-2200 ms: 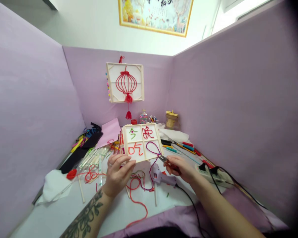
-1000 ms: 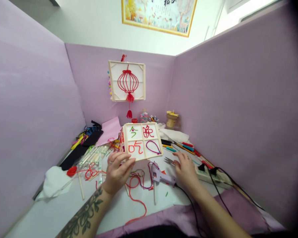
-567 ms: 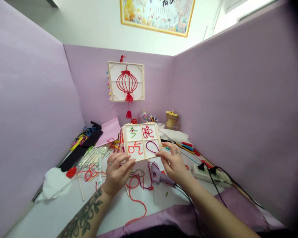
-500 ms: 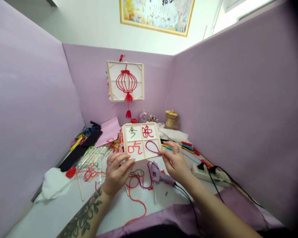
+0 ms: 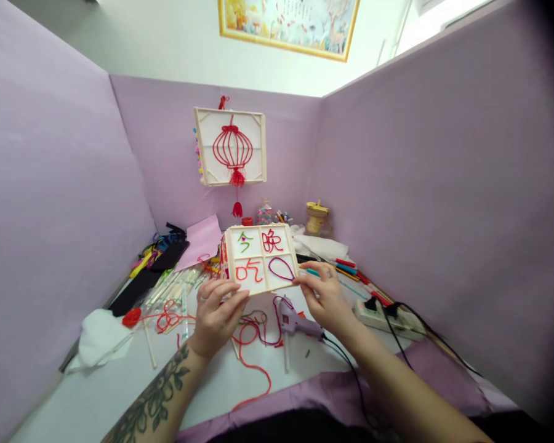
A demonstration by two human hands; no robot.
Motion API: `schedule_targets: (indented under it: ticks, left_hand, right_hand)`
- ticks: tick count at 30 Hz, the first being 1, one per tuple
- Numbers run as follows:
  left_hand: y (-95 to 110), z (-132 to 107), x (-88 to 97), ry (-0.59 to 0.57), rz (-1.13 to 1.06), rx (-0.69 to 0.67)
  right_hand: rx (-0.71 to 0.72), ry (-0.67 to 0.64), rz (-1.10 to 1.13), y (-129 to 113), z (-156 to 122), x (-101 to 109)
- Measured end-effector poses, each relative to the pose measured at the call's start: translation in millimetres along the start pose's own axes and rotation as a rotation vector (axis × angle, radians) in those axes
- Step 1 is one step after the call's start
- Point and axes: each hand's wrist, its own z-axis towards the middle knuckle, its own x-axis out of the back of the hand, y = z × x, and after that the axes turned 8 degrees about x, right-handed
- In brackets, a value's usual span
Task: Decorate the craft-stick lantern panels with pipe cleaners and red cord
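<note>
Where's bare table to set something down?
Bare: front-left tabletop, between white cloth and left forearm; smaller patch between that forearm and red yarn. Crowded: behind lettered box, around glue gun, right side by pens and power strip.

Showing one left hand (image 5: 216, 317) and one right hand (image 5: 325, 301). Counting one wooden-framed box (image 5: 262, 257) with four panes (image 5: 256, 236) — three yarn characters (image 5: 272, 242) and one purple loop (image 5: 269, 266). Also counting one lantern panel (image 5: 207, 144), two red tassels (image 5: 237, 210), one wall picture (image 5: 289, 27), one glue gun (image 5: 295, 320), one power strip (image 5: 362, 317), two black plugs (image 5: 394, 309) — plus one jar (image 5: 265, 213).
</note>
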Motion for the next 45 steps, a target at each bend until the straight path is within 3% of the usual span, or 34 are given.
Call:
schedule_targets:
  ticks: [3, 5, 9, 12, 19, 29, 35, 40, 45]
  left_hand:
    - [-0.5, -0.4, -0.6, -0.007, 0.002, -0.002]
    - [-0.9, -0.5, -0.9, -0.002, 0.005, -0.004]
    - [-1.0, -0.3, -0.3, 0.004, 0.015, -0.009]
    - [-0.4, -0.4, 0.4, -0.005, 0.015, -0.014]
    - [0.1, -1.1, -0.6, -0.003, 0.016, -0.014]
    - [-0.1, -1.3, 0.5, -0.002, 0.019, -0.011]
    - [1.4, -0.3, 0.2, -0.014, 0.036, -0.027]
    - [2.2, 0.2, 0.4, -0.022, 0.046, -0.032]
    - [0.6, -1.2, 0.4, -0.019, 0.035, -0.026]
  right_hand:
    - [-0.077, 0.12, -0.003, 1.8, -2.3, 3.5]
    - [-0.049, 0.161, -0.028, 0.3, -4.6, 5.5]
    - [0.136, 0.095, -0.165, -4.8, -10.9, 0.6]
    - [0.187, 0.067, -0.249, -4.5, -15.8, -6.2]
    - [-0.032, 0.14, -0.016, 5.4, -16.8, -0.2]
    - [0.109, 0.028, -0.104, 1.8, -13.5, -3.1]
    - [0.025, -0.008, -0.05, 2.4, -10.2, -0.4]
    - [0.058, -0.11, -0.095, 4.0, -6.5, 2.6]
    - [-0.138, -0.019, 0.088, 13.8, -10.9, 6.8]
